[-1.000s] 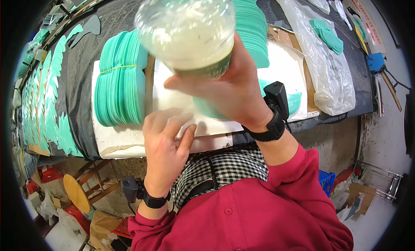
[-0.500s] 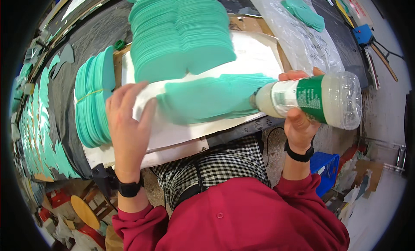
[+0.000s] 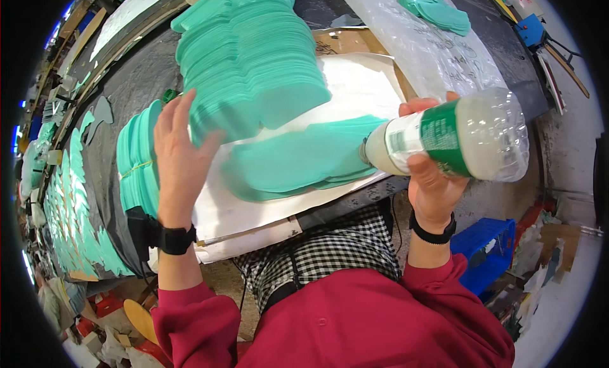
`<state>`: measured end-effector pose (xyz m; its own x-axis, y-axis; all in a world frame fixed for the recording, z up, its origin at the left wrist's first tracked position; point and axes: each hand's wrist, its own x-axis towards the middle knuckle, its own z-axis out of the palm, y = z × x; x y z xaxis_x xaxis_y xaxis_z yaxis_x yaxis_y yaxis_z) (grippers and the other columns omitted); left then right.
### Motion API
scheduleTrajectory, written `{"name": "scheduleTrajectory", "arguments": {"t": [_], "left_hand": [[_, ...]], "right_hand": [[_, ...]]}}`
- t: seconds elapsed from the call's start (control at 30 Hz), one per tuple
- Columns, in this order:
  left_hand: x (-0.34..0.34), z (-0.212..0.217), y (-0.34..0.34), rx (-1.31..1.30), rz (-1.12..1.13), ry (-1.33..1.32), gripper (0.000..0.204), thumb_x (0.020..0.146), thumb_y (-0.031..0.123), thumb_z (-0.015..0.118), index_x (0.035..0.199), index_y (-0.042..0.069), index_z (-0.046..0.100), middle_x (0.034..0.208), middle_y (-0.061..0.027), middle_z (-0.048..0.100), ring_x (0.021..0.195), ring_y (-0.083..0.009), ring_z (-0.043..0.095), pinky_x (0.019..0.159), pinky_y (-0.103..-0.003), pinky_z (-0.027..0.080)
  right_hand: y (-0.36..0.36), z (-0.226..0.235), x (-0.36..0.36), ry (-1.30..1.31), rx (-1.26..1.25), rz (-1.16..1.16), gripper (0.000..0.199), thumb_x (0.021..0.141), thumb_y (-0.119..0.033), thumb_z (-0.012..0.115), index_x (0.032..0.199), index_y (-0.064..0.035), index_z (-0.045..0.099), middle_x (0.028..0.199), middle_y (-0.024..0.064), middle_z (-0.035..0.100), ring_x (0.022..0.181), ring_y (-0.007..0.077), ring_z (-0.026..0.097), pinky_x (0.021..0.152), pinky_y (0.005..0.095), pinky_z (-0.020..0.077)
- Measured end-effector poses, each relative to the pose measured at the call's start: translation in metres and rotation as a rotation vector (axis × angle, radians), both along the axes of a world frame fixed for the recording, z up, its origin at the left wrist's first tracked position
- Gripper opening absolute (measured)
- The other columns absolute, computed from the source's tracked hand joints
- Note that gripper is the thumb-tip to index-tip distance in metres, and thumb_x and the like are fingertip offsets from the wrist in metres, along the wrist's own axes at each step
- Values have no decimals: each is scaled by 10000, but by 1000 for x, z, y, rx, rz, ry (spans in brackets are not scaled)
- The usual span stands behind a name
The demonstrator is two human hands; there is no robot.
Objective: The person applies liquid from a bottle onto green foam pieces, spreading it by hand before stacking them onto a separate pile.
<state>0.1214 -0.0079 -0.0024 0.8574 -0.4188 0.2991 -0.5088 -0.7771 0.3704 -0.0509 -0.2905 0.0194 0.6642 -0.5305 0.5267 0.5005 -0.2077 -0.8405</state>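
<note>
Right hand [image 3: 431,177] grips glue bottle [image 3: 453,139] (nozzle on flat teal cutout [image 3: 298,162]); left hand [image 3: 177,152] open, against teal stack [image 3: 247,57].

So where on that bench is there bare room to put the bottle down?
Bare white sheet shows right of the tall teal stack, above the flat teal pieces. The left side is crowded with bundled pieces; the plastic bag covers the right.

A stack of cut pieces [image 3: 250,63] is set behind a single flat piece [image 3: 298,162] on a sheet [image 3: 355,92] at the bench's front edge.
</note>
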Motion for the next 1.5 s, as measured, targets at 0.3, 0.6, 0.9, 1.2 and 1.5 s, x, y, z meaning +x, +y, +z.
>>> {"name": "scheduleTrajectory", "arguments": {"t": [0.3,0.6,0.9,1.2,1.5], "left_hand": [[6,-9,-17,52,-15,-34,860,709,229,836,1466,161,433,1427,-207,436,1331,-394,399,1115,-490,326],[22,-21,-7,68,-24,-99,885,708,276,840,1477,165,417,1424,-196,442,1325,-406,401,1113,-511,305],[28,-15,-6,88,-48,-115,865,724,254,827,1477,151,415,1307,-143,542,1220,-334,492,1067,-458,338],[32,-14,1,34,-81,-153,810,750,215,796,1466,138,426,1150,-119,612,1090,-317,556,1003,-455,385],[34,10,3,47,-152,-52,815,735,76,790,1463,150,433,1029,-142,595,965,-317,583,861,-407,495]], "right_hand": [[39,10,0,240,-440,161,964,685,-453,899,1363,1,385,1131,154,641,1061,232,606,927,357,482],[-10,1,-4,98,-87,-92,476,865,-45,744,1296,13,551,1181,121,632,1060,222,628,904,363,544],[64,13,64,103,223,349,597,806,34,780,1306,-25,461,1183,86,615,1035,162,633,861,310,568],[49,12,65,52,340,322,457,870,-200,761,1259,-43,580,1158,126,661,1099,240,619,967,403,496],[-26,9,11,53,478,-91,523,902,-252,725,1315,0,524,1219,174,620,1155,293,603,1020,434,473]]}}
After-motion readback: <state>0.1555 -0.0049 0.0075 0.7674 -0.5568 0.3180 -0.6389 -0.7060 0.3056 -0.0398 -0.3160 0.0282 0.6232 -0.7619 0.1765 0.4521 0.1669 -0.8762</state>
